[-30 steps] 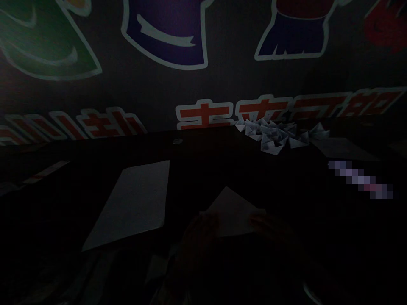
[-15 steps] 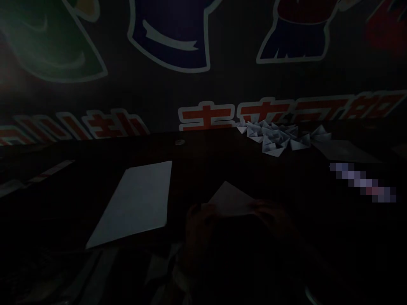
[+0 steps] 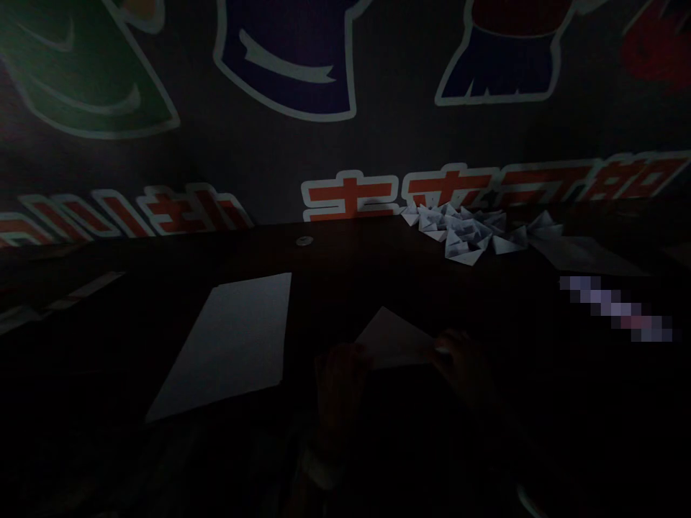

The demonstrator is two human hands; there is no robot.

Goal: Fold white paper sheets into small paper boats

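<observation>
A white sheet of paper (image 3: 396,339), folded to a point at the top, lies on the dark table between my hands. My left hand (image 3: 341,374) has its fingers closed on the paper's left corner. On the right corner, my right hand (image 3: 461,360) pinches the paper between thumb and fingers. Left of my hands is a stack of white paper sheets (image 3: 232,342). Farther back on the right sits a pile of folded paper boats (image 3: 464,229). The scene is very dark, so finger detail is hard to make out.
A small round disc (image 3: 304,241) lies near the back edge of the table. Behind the boats' right side rests a flat pale sheet (image 3: 591,255). A long narrow strip (image 3: 86,289) is at the far left. A printed wall (image 3: 399,137) stands behind the table.
My right hand has curled, its fingers rising a little at the right corner. My left hand has closed further over the left corner. The paper stays in place.
</observation>
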